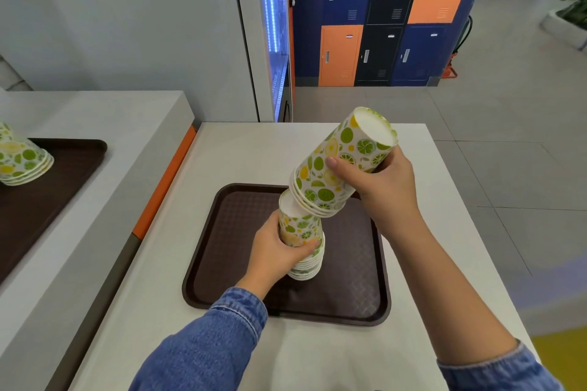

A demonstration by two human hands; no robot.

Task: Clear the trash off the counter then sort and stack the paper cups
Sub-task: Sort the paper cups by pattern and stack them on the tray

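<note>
While the right hand (381, 181) is curled round a tilted stack of cups (340, 165), its rims are set against the upright stack (301, 228), clasped from seven o'clock by the left hand (279, 251). That stack is stood on the brown tray (349, 282); more cups (22, 159) are seen at nine o'clock.

cup stack (303, 247) on tray (349, 295) (centre)

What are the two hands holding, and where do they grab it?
The left hand grips the upside-down cup stack on the tray around its middle; the right hand grips a smaller tilted stack around its side.
</note>
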